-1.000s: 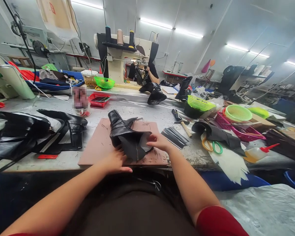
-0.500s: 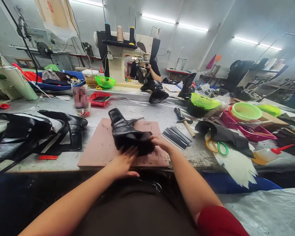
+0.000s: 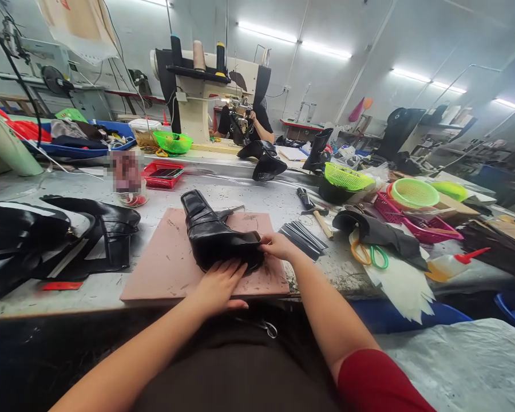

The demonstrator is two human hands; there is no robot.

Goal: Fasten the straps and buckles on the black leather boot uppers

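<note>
A black leather boot upper (image 3: 212, 232) lies on a pinkish-brown board (image 3: 154, 269) at the bench's front edge, its strapped shaft slanting up to the left. My left hand (image 3: 221, 284) rests on the near side of the upper with its fingers stretched out flat and the thumb apart. At the right end of the upper, my right hand (image 3: 276, 246) pinches the leather edge between thumb and fingers. Just right of the board are several dark strips with white edges (image 3: 302, 239).
A hammer (image 3: 321, 222), scissors (image 3: 369, 256) and a glue bottle (image 3: 455, 265) lie to the right. More black uppers (image 3: 115, 229) are on the left, beside a red strip (image 3: 62, 285). Across the bench, a person (image 3: 264, 123) sits behind a sewing machine (image 3: 197, 103).
The view has shifted slightly, moving the scene leftward. My right hand has moved from lying over the upper's end to pinching its edge. The left hand stays flat on the leather.
</note>
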